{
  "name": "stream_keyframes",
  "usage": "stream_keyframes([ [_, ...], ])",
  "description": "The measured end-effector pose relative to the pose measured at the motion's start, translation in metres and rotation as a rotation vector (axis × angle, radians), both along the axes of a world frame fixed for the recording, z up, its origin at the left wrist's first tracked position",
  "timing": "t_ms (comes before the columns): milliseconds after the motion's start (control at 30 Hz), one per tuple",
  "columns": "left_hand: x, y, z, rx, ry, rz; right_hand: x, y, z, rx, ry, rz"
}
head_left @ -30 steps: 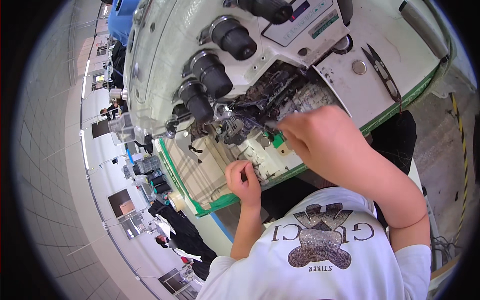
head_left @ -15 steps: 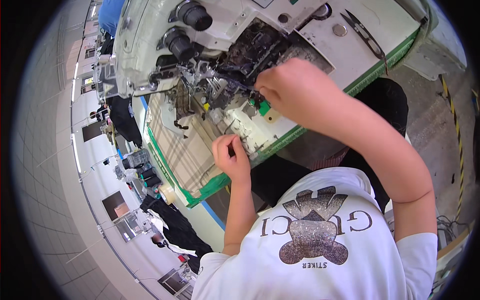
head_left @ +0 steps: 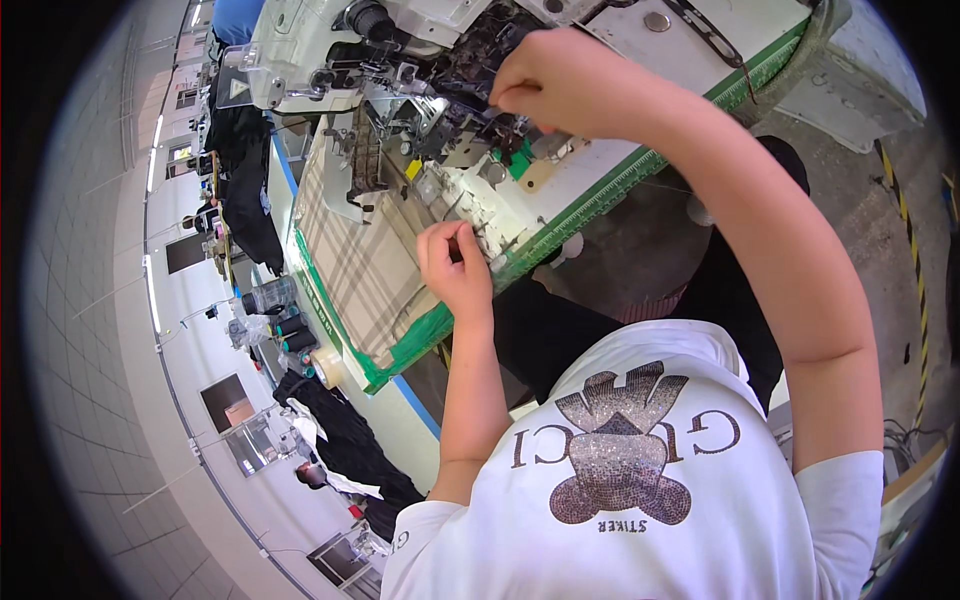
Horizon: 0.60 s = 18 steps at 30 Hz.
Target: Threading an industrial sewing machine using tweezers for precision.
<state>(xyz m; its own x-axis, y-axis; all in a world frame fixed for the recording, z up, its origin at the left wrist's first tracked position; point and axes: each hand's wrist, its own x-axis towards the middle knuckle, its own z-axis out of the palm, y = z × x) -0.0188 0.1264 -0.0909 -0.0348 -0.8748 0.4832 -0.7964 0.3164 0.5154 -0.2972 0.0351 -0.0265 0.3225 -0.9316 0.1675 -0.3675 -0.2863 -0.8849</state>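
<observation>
A white sewing machine (head_left: 300, 35) stands before me, its dark metal inner parts (head_left: 470, 75) exposed. Over these parts, my right hand (head_left: 565, 85) is closed, thumb and fingers pinched together; whatever they may hold is too small to make out. Lower down, my left hand (head_left: 456, 265) is also closed, its thumb and forefinger meeting in a ring beside the lint-strewn white plate (head_left: 478, 210). Nothing I can name shows in that pinch. Between the two hands are a small green piece (head_left: 518, 160) and a yellow tab (head_left: 413, 169).
Thread snips (head_left: 712, 32) and a round metal disc (head_left: 657, 21) lie on the far right tabletop. Green tape with ruler marks (head_left: 610, 203) lines the front edge. A beige board (head_left: 345, 250) extends left. Thread spools (head_left: 293, 335) and dark garments (head_left: 245, 195) are further left.
The whole view has shifted, so the machine sits higher in it. My right hand has moved slightly farther over the exposed parts. My left hand keeps its pinch at about the same spot.
</observation>
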Motion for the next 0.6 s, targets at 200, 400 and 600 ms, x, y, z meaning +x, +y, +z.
stream_keyframes([
  [200,0.002,0.0,-0.002,-0.011,-0.021,0.003,-0.002,-0.007,0.003,0.052,0.157,-0.003],
  [400,0.0,0.0,-0.002,-0.015,-0.022,-0.002,0.003,-0.014,-0.005,-0.1,-0.01,0.061],
  [600,-0.001,0.0,-0.001,-0.022,-0.03,0.013,0.0,-0.018,-0.004,-0.096,0.058,0.087],
])
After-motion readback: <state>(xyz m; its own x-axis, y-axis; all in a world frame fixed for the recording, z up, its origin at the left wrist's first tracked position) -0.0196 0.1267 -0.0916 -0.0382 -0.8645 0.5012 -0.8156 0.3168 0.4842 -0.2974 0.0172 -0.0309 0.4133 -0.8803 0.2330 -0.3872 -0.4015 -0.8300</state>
